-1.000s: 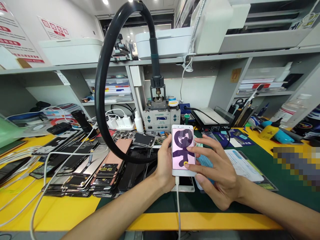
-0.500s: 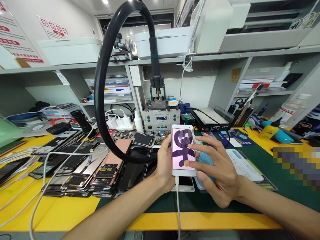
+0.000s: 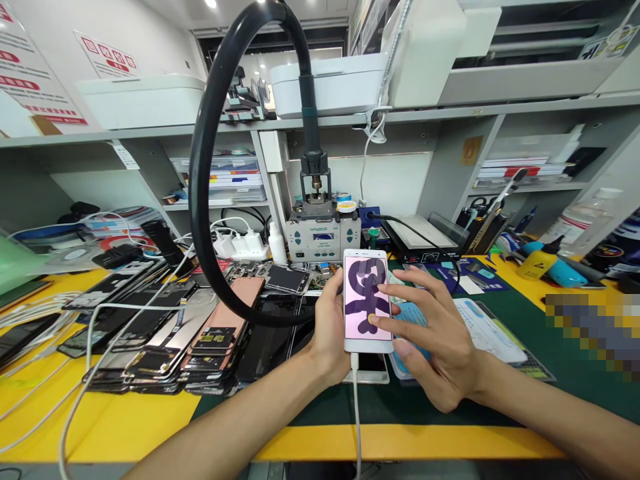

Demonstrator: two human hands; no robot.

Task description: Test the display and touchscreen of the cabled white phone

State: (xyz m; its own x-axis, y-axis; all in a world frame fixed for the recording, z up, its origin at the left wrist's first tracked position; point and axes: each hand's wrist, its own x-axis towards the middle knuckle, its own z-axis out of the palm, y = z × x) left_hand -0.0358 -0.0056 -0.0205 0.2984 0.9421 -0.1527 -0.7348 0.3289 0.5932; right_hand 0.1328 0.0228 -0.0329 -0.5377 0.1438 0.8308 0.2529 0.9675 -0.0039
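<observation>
A white smartphone (image 3: 367, 343) is held upright in my left hand (image 3: 327, 333), which wraps round its left edge with the thumb along the side. Thick dark purple strokes cover its pink screen, and a small yellow spot shows under my fingertip. My right hand (image 3: 440, 340) has its fingers spread, with fingertips on or just over the right half of the screen. A white cable (image 3: 355, 413) is plugged into the phone's bottom edge. Below and behind it, another phone (image 3: 373, 375) lies on the green mat, partly hidden.
Stacks of phone parts (image 3: 220, 333) lie to the left, among loose white cables. A thick black hose (image 3: 197, 200) arches over them from the grey soldering station (image 3: 323, 240). On the right stand a yellow bottle (image 3: 540, 260) and a clear bottle (image 3: 585, 217).
My right fingertips have moved slightly upward on the screen. The purple strokes have grown near the middle and bottom, and the yellow spot has shifted up with the finger.
</observation>
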